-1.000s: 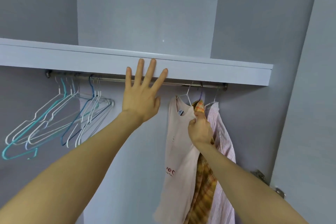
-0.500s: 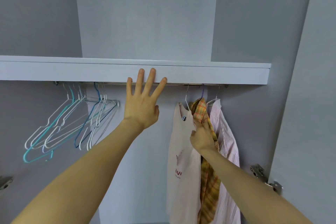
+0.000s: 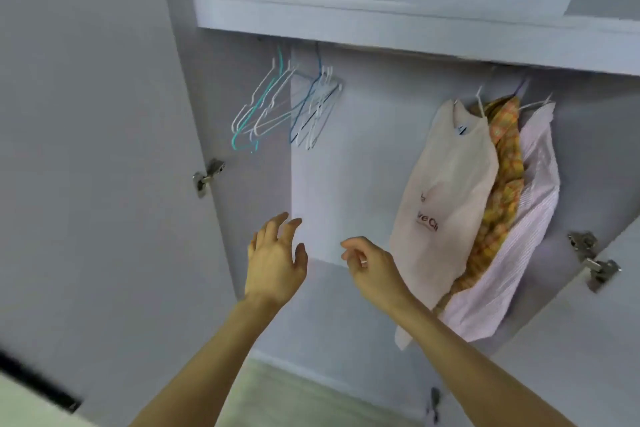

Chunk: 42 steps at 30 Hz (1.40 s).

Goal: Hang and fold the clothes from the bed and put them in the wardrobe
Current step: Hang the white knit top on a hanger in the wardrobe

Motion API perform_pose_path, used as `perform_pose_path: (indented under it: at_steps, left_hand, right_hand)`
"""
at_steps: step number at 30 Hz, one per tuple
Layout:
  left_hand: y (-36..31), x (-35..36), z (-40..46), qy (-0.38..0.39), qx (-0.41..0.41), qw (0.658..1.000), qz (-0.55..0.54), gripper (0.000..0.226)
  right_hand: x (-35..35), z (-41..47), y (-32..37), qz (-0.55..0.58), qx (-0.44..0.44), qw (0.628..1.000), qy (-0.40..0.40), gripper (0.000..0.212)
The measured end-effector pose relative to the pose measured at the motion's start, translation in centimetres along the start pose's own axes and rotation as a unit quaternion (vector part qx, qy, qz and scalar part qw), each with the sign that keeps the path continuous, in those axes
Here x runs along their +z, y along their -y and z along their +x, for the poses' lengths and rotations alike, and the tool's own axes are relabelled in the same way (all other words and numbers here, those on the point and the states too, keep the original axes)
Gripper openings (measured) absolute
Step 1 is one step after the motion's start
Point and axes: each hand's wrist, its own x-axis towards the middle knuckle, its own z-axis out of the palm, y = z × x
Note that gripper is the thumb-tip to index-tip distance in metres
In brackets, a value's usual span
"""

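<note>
Your wardrobe (image 3: 377,156) holds three hung garments and a cluster of bare hangers (image 3: 284,107).
A cream T-shirt (image 3: 446,204), an orange plaid shirt (image 3: 504,163) and a pink striped shirt (image 3: 530,218) hang at right, just beside your right hand (image 3: 372,269); your left hand (image 3: 275,258) hovers nearby, both empty with fingers relaxed.

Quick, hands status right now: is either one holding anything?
Left hand: open, fingers spread loosely, holding nothing.
Right hand: open, fingers loosely curled, holding nothing, beside the hanging clothes.

Both hands, left (image 3: 275,262) and right (image 3: 372,267), hover empty before hung shirts (image 3: 478,204) and bare hangers (image 3: 287,107).
</note>
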Motion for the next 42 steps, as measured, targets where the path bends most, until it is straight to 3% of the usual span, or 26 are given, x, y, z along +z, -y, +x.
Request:
perform_pose_path:
  at_steps: [5, 11, 17, 23, 25, 30, 36, 42]
  left_hand:
    - [8.3, -2.5, -10.9, 0.0, -0.186, 0.982, 0.022, 0.045]
    - [14.0, -6.4, -25.7, -0.092, -0.439, 0.893, 0.043, 0.042]
    - [11.6, -8.8, -41.5, -0.216, -0.651, 0.722, 0.09, 0.042]
    - [5.1, -9.3, -55.3, -0.334, -0.774, 0.531, 0.089, 0.036]
    - [3.1, -9.7, -59.9, -0.351, -0.797, 0.483, 0.093, 0.036]
    - [0.4, -12.5, -71.8, -0.355, -0.835, 0.403, 0.118, 0.039]
    - [4.4, -16.7, -87.1, -0.333, -0.859, 0.365, 0.137, 0.055]
    - [11.2, -20.4, -99.4, -0.207, -0.937, 0.27, 0.074, 0.098]
  right_hand:
    - [11.2, -2.8, 2.1, 0.01, -0.035, 0.98, 0.198, 0.025]
    - [23.5, -8.9, 5.7, -0.021, -0.116, 0.893, 0.435, 0.028]
    - [31.3, -20.1, 10.3, -0.04, -0.253, 0.737, 0.625, 0.026]
    - [34.3, -34.2, 12.7, -0.07, -0.337, 0.58, 0.739, 0.025]
    - [34.9, -39.2, 13.9, -0.093, -0.373, 0.527, 0.758, 0.027]
    - [37.3, -51.3, 17.3, -0.123, -0.44, 0.42, 0.784, 0.031]
    - [44.5, -64.0, 19.1, -0.146, -0.452, 0.388, 0.79, 0.032]
    - [51.5, -71.3, 19.5, -0.183, -0.453, 0.401, 0.775, 0.033]
